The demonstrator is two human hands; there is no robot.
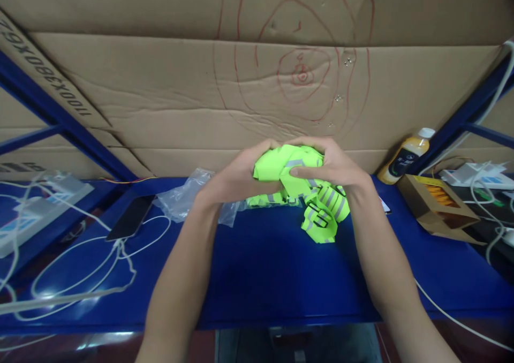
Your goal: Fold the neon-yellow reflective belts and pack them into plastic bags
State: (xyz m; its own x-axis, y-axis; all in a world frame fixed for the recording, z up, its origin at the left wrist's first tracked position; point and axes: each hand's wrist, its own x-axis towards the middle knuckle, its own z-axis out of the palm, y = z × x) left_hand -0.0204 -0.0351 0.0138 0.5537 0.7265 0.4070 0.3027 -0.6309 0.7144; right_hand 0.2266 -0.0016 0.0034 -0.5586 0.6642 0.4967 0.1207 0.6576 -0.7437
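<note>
Between my two hands is a bundle of bright yellow-green cloth with grey reflective strips, a folded reflective vest [287,165], lifted over the blue shelf. My left hand [241,175] grips it from the left, fingers curled over its far side. From the right, my right hand [331,165] wraps it, thumb across the front and fingers over the top. Below hangs or lies more of the same striped material, a strap with a black buckle [320,216]; I cannot tell whether it is joined to the bundle. Behind my left wrist lies a clear plastic bag [187,194].
On the left of the blue shelf [289,282] are a phone [130,217], white cables and a power strip [44,208]. At the right stand a juice bottle [405,157] and an open brown box [437,205]. Cardboard [160,84] with red rings forms the back.
</note>
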